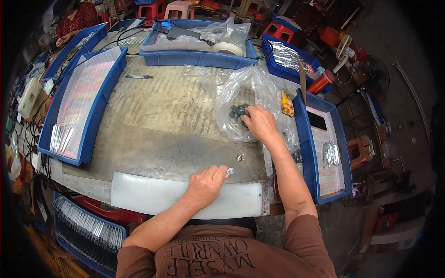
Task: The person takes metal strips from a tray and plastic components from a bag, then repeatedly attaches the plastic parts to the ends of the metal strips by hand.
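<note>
My left hand (pixel 205 186) is closed over a white plastic strip (pixel 148 191) along the table's near edge. Out of its fingers pokes the end of a small clear, shiny tube-like piece (pixel 230 171); the rest is hidden in the fist. My right hand (pixel 261 122) reaches into an opened clear plastic bag (pixel 226 121). Its fingertips are pinched at a heap of small dark green pieces (pixel 237 111), and I cannot see what is between them. A little pile of tiny metal parts (pixel 240 157) lies on the table between my hands.
Blue trays with silver, pen-like sticks stand at the left (pixel 88 139) and right (pixel 320 185); a phone (pixel 316 121) lies in the right one. A blue tray (pixel 194 59) of bags is at the back. Beside the bag is a yellow packet (pixel 287 103). Another person (pixel 76 23) sits far left.
</note>
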A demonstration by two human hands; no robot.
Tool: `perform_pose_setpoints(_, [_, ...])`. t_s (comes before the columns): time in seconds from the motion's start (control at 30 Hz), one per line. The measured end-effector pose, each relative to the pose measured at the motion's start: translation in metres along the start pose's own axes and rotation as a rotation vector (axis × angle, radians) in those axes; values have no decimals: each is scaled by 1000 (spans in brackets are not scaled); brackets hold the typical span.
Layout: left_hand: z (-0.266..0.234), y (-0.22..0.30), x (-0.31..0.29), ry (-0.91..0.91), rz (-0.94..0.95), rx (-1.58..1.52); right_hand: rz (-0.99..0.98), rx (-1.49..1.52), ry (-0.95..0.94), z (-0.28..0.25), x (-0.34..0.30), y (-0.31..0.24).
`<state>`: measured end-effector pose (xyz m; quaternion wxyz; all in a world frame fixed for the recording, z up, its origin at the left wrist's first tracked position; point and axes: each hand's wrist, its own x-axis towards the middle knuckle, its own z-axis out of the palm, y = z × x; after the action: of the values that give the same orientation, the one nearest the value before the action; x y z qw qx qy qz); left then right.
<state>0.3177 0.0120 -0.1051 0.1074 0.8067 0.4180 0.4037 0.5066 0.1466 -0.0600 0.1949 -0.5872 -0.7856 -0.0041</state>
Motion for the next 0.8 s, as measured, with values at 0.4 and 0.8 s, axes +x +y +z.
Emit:
perform_pose_setpoints(0.4, [2,0,-3,-29,5,6,67,-204,-134,39,8,16])
perform_pose_setpoints(0.8, [-1,0,-3,12,4,-34,13,331,180,10,-17,1])
